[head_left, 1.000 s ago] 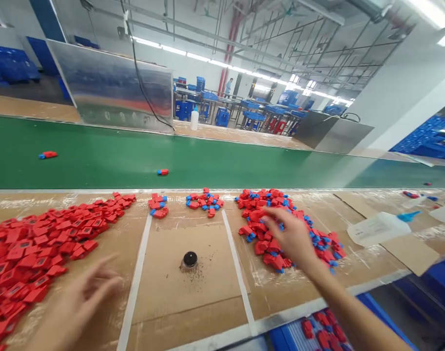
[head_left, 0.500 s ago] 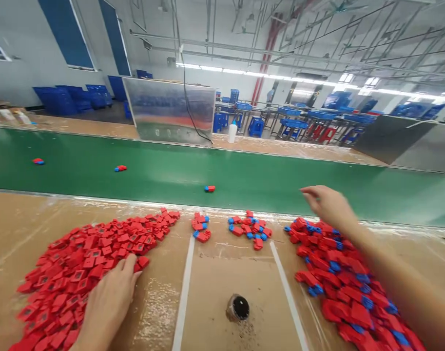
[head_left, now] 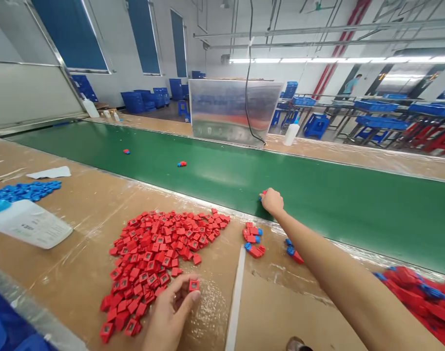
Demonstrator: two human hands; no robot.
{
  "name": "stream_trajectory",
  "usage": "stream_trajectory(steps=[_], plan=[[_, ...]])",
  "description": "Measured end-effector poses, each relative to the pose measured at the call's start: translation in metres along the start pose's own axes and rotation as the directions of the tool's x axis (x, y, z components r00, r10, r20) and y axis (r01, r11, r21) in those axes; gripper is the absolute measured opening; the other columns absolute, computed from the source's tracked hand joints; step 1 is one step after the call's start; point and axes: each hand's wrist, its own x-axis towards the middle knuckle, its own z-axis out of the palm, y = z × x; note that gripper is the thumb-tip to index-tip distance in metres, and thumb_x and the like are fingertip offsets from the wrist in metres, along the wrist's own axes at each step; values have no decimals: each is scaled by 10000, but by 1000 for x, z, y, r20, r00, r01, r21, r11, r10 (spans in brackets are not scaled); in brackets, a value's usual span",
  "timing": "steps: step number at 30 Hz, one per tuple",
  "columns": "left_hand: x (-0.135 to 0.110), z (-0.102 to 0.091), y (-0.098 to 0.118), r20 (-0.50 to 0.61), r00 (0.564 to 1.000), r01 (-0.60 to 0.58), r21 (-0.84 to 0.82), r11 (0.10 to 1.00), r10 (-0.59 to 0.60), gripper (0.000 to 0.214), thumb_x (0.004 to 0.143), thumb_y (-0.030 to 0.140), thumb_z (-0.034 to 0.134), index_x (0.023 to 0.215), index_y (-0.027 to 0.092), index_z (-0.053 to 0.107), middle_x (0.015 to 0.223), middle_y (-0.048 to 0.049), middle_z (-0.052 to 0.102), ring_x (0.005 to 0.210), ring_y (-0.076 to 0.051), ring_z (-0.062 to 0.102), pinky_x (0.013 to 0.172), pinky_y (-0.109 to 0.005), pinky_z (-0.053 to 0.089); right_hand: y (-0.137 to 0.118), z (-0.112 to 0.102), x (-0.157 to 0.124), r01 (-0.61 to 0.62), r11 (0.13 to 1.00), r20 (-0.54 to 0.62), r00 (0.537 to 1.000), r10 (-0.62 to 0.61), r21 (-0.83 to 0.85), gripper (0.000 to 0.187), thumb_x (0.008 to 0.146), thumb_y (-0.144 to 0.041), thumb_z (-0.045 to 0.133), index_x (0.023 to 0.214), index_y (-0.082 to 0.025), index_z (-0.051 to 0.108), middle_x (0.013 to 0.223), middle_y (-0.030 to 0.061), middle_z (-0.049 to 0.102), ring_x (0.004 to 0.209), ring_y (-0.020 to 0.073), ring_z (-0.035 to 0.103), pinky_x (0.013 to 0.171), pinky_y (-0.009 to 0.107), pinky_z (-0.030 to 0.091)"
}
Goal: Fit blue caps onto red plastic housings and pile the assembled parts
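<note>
My left hand (head_left: 171,312) pinches one small red square part (head_left: 193,284) at the near edge of a big heap of red parts (head_left: 160,253) on the taped cardboard bench. My right hand (head_left: 272,201) reaches out over the near edge of the green conveyor belt (head_left: 215,170), fingers closed round a red-and-blue piece (head_left: 261,196) that rests on or just above the belt. Small groups of red-and-blue pieces (head_left: 253,240) lie beside my right forearm. Another pile of red-and-blue pieces (head_left: 423,297) sits at the far right.
Two red-and-blue pieces (head_left: 182,164) ride farther up the belt. A white bottle with a blue cap (head_left: 27,223) lies at the left next to blue parts (head_left: 25,190). A metal box (head_left: 233,111) with a cable stands beyond the belt. A person stands far back.
The view has swung left. My right hand went from above the right pile out to the belt edge with a piece. My left hand has picked one red part off the heap.
</note>
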Motion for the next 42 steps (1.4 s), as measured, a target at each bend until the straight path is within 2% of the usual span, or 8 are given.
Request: stream_trajectory(steps=[3, 6, 12, 15, 17, 25, 34, 42], plan=[[-11, 17, -5, 50, 998, 30, -81, 996, -26, 379, 782, 434, 674, 1063, 180, 683, 867, -49, 678, 821, -213, 615, 715, -268, 499, 4, -23, -17, 109, 992, 19, 994, -110, 59, 262, 942, -303, 576, 1149, -149, 622, 1139, 92, 651, 1003, 209, 633, 882, 402, 514], [-23, 39, -4, 178, 984, 35, -141, 989, -9, 353, 798, 392, 669, 1079, 178, 675, 849, -35, 654, 811, -192, 592, 735, -264, 479, 28, -60, -59, 255, 959, 44, 964, -262, 127, 262, 947, -222, 517, 1152, -148, 663, 1005, 83, 722, 913, 187, 669, 845, 307, 500], [-45, 87, -2, 348, 937, 56, -231, 971, 29, 311, 762, 345, 712, 1013, 164, 685, 840, -33, 638, 783, -177, 574, 727, -264, 455, 108, -124, -210, 517, 804, 82, 824, -560, 293, 320, 913, -286, 538, 1207, -188, 618, 979, 67, 716, 784, 172, 651, 712, 303, 514], [-56, 108, -5, 386, 922, 62, -254, 965, 43, 310, 753, 345, 716, 1000, 160, 683, 813, -22, 617, 762, -171, 557, 715, -261, 445, 137, -131, -273, 545, 772, 87, 796, -599, 327, 206, 909, -296, 570, 1075, -191, 630, 918, 59, 715, 757, 167, 634, 677, 296, 510], [-65, 118, -6, 408, 911, 50, -257, 965, 61, 300, 762, 356, 708, 988, 162, 679, 800, -12, 600, 751, -165, 541, 705, -254, 434, 147, -127, -297, 562, 773, 108, 784, -611, 295, 141, 912, -260, 578, 1025, -198, 635, 929, 54, 706, 781, 166, 631, 685, 291, 505], [-87, 130, -3, 475, 871, -50, -162, 985, 123, 261, 836, 409, 648, 927, 164, 664, 747, 7, 565, 705, -145, 493, 650, -232, 379, 153, -100, -313, 643, 725, 66, 735, -675, 245, 151, 933, -212, 561, 1069, -191, 623, 972, 74, 665, 869, 192, 634, 759, 318, 511], [-90, 128, -4, 509, 849, -65, -163, 985, 140, 190, 848, 345, 642, 888, 161, 661, 768, -4, 596, 719, -148, 507, 651, -236, 377, 153, -100, -316, 683, 700, 53, 707, -705, 208, 128, 930, -186, 559, 1040, -190, 624, 941, 70, 655, 841, 195, 637, 737, 320, 518], [-90, 125, -6, 607, 790, 125, -299, 946, 87, 234, 806, 246, 679, 1016, 143, 680, 788, -1, 571, 740, -134, 490, 674, -228, 384, 149, -100, -317, 695, 689, 44, 697, -716, 203, 130, 934, -187, 553, 1034, -201, 635, 948, 65, 651, 849, 187, 635, 749, 312, 515]])
